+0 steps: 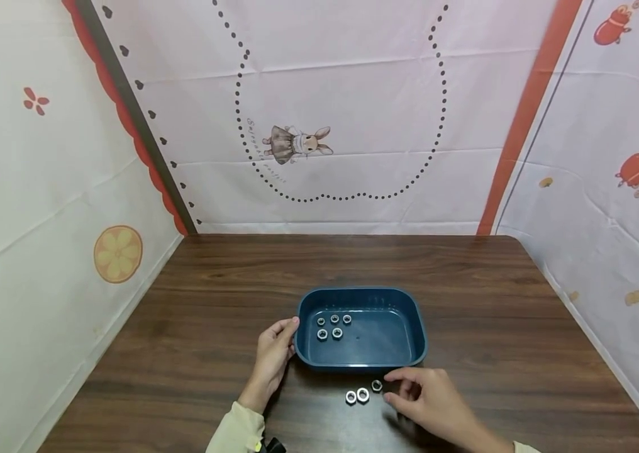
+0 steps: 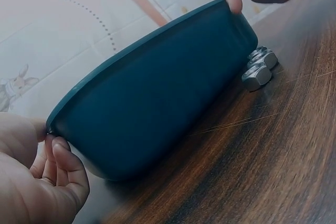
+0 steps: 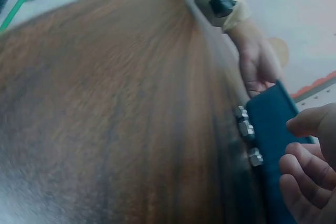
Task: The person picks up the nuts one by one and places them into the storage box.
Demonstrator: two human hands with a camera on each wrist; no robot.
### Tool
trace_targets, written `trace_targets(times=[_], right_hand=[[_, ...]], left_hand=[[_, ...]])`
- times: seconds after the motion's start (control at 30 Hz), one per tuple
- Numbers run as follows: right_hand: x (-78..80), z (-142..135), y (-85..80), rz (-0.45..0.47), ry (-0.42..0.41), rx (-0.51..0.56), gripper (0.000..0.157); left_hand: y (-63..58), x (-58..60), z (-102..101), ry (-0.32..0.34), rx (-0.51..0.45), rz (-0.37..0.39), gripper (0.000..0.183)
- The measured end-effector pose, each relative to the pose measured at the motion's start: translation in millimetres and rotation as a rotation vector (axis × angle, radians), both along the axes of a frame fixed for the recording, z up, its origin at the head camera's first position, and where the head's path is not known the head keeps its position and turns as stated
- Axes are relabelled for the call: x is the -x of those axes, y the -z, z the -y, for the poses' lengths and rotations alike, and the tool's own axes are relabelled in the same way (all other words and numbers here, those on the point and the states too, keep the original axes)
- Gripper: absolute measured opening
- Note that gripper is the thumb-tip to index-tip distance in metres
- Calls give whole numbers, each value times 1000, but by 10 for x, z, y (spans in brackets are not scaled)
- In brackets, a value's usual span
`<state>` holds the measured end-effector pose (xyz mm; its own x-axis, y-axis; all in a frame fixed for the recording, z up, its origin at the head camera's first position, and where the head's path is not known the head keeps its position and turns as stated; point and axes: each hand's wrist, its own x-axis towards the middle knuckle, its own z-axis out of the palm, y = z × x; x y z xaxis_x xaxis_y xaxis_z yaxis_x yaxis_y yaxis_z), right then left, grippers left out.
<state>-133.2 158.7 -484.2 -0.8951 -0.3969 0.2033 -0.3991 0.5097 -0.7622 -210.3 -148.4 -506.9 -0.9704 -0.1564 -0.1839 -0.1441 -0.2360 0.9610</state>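
Note:
A blue plastic tray (image 1: 361, 365) sits on the table, with several hex nuts (image 1: 337, 333) lying in its left half. At its left end my left hand (image 1: 273, 355) pinches the rim, thumb on top and fingers beneath, as the left wrist view (image 2: 39, 171) also shows. Three more metal nuts (image 1: 363, 395) lie on the wood in front of the tray. Just right of the rightmost nut (image 1: 377, 385) hovers my right hand (image 1: 429, 399). Its thumb and forefinger are apart with nothing between them.
The brown wooden table (image 1: 229, 277) extends on all sides of the tray. Printed white cloth (image 1: 348, 107) hangs behind and along both sides. A dark device (image 3: 223, 4) is strapped at the left wrist.

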Motion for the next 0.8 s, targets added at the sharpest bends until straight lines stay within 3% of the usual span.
trace_targets(times=[0.17, 0.5, 0.8], right_hand=[[66, 77, 41, 29, -10, -96, 26], [103, 220, 135, -78, 74, -290, 21], [77, 200, 160, -106, 79, -273, 10]], left_hand=[[-2, -7, 9, 9, 12, -3, 37], [22, -30, -6, 11, 8, -25, 38], [18, -22, 2, 7, 0, -17, 35]])
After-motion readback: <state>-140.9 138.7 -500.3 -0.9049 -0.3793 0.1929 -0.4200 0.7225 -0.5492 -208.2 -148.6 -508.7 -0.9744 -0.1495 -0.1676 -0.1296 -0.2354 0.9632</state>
